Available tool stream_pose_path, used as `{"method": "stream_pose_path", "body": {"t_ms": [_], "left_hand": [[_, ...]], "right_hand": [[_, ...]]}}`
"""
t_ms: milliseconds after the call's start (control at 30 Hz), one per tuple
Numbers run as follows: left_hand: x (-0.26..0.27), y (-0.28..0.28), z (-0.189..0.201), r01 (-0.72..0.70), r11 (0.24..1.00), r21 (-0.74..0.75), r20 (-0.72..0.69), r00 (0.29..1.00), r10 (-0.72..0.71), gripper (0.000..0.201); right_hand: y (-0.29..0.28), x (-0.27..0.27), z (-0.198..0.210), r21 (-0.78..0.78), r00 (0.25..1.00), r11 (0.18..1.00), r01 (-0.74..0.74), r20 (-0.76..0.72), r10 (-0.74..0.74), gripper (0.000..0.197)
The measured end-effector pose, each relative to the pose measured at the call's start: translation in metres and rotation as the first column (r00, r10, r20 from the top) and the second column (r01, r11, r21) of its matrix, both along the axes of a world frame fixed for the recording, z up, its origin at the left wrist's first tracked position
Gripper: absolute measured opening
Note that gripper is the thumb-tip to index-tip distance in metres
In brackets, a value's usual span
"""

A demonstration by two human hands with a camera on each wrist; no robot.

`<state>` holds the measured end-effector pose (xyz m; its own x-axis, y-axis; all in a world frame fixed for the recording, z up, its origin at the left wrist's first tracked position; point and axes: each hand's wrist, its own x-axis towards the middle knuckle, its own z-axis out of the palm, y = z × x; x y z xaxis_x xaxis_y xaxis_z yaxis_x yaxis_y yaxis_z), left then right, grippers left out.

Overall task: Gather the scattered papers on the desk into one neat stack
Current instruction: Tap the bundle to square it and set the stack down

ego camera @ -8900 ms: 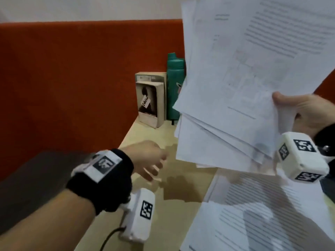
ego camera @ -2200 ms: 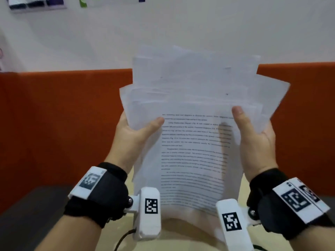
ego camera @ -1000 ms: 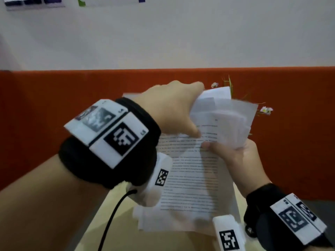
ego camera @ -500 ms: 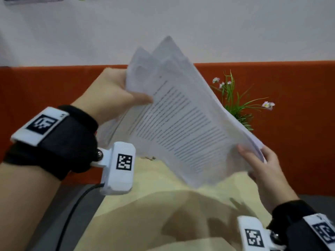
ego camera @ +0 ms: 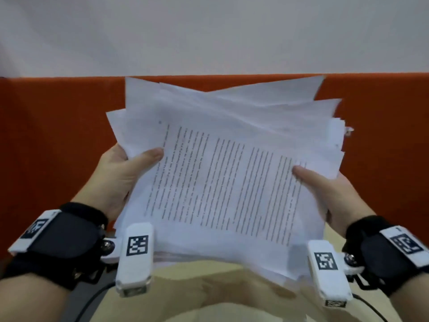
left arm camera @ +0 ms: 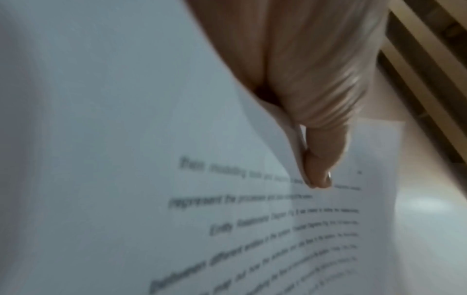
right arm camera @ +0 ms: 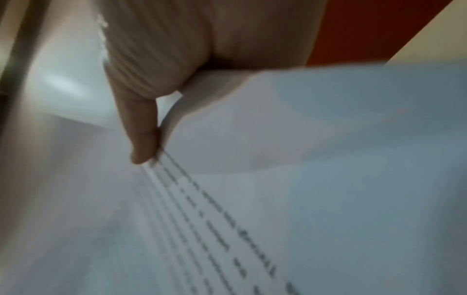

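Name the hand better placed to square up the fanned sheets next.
Right, probably. The papers fan out most at the upper right, nearest the right hand. The left hand pinches the tidier left edge and can simply hold.

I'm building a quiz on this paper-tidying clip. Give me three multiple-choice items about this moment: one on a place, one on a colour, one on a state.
1. Where are the papers?
A. flat on the desk
B. held up above the desk
C. on the floor

2. What colour is the partition behind the papers?
A. orange-red
B. blue
C. green

3. How do the sheets' edges lie?
A. squared flush
B. fanned out and uneven
C. rolled into a tube

Answers:
1. B: the left hand and the right hand each grip a side of the bundle, with the desk surface showing below it.
2. A: an orange-red band runs behind the papers in the head view.
3. B: corners stick out at differing angles along the top and right edges.
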<state>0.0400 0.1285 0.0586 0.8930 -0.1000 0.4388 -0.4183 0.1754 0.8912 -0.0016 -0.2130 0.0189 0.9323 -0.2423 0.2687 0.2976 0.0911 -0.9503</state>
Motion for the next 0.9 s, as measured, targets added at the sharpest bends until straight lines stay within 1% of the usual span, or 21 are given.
{"method": "stream_pose_path", "body": {"t_ms": [67, 133, 200, 267, 367, 433, 500, 567, 633, 667, 700, 733, 800, 833, 900], "left_hand": [[-0.001, -0.003, -0.006, -0.020, 0.998, 0.066, -0.017, 1.000, 0.022, 0.047], [0.000, -0.004, -0.008, -0.056, 0.989, 0.140, -0.018, 0.998, 0.059, 0.041], [0.000, -0.003, -0.011, -0.103, 0.987, 0.124, -0.029, 0.994, 0.107, 0.045], [-0.003, 0.000, -0.023, -0.148, 0.983, 0.111, -0.053, 0.987, 0.155, 0.057], [-0.009, -0.003, -0.058, -0.132, 0.973, 0.191, -0.153, 0.975, 0.162, 0.070], [-0.010, -0.009, -0.075, -0.174, 0.962, 0.209, -0.218, 0.951, 0.219, 0.066], [-0.012, -0.016, -0.077, -0.264, 0.944, 0.196, -0.191, 0.934, 0.301, 0.052], [-0.013, -0.019, -0.070, -0.337, 0.930, 0.144, -0.120, 0.927, 0.355, 0.044], [-0.012, -0.018, -0.068, -0.353, 0.931, 0.094, -0.094, 0.928, 0.362, 0.052], [-0.012, -0.016, -0.070, -0.340, 0.934, 0.108, -0.115, 0.929, 0.352, 0.058], [-0.013, -0.015, -0.075, -0.317, 0.938, 0.142, -0.154, 0.929, 0.337, 0.059], [-0.014, -0.013, -0.081, -0.283, 0.942, 0.181, -0.194, 0.929, 0.316, 0.052], [-0.018, -0.014, -0.090, -0.235, 0.946, 0.224, -0.239, 0.928, 0.286, 0.030], [-0.019, -0.015, -0.091, -0.231, 0.949, 0.215, -0.234, 0.931, 0.279, 0.026], [-0.020, -0.018, -0.088, -0.250, 0.954, 0.165, -0.178, 0.944, 0.278, 0.026]], "right_hand": [[0.006, -0.004, 0.004, -0.050, 0.997, 0.998, 0.029, 0.068, -0.026, 0.069], [0.008, -0.007, 0.006, -0.120, 0.992, 0.990, 0.075, 0.112, -0.061, 0.053], [0.009, -0.011, 0.003, -0.151, 0.988, 0.983, 0.105, 0.131, -0.085, 0.047], [0.012, -0.017, -0.010, -0.147, 0.987, 0.982, 0.115, 0.131, -0.096, 0.041], [0.016, -0.023, -0.040, -0.121, 0.994, 0.987, 0.101, 0.061, -0.094, 0.045], [0.019, -0.023, -0.051, -0.112, 0.996, 0.990, 0.091, 0.024, -0.089, 0.046], [0.022, -0.019, -0.051, -0.094, 0.992, 0.988, 0.122, 0.038, -0.119, 0.039], [0.024, -0.017, -0.041, -0.067, 0.979, 0.980, 0.187, 0.099, -0.180, 0.029], [0.024, -0.016, -0.038, -0.044, 0.964, 0.974, 0.224, 0.154, -0.215, 0.029], [0.024, -0.016, -0.041, -0.041, 0.966, 0.975, 0.217, 0.151, -0.208, 0.032], [0.025, -0.016, -0.046, -0.045, 0.974, 0.980, 0.192, 0.128, -0.185, 0.035], [0.026, -0.018, -0.053, -0.060, 0.984, 0.986, 0.154, 0.101, -0.148, 0.038], [0.030, -0.018, -0.064, -0.133, 0.993, 0.985, 0.114, 0.055, -0.107, 0.041], [0.033, -0.018, -0.064, -0.179, 0.992, 0.976, 0.122, 0.057, -0.114, 0.040], [0.039, -0.017, -0.051, -0.250, 0.984, 0.955, 0.160, 0.116, -0.135, 0.032]]}}
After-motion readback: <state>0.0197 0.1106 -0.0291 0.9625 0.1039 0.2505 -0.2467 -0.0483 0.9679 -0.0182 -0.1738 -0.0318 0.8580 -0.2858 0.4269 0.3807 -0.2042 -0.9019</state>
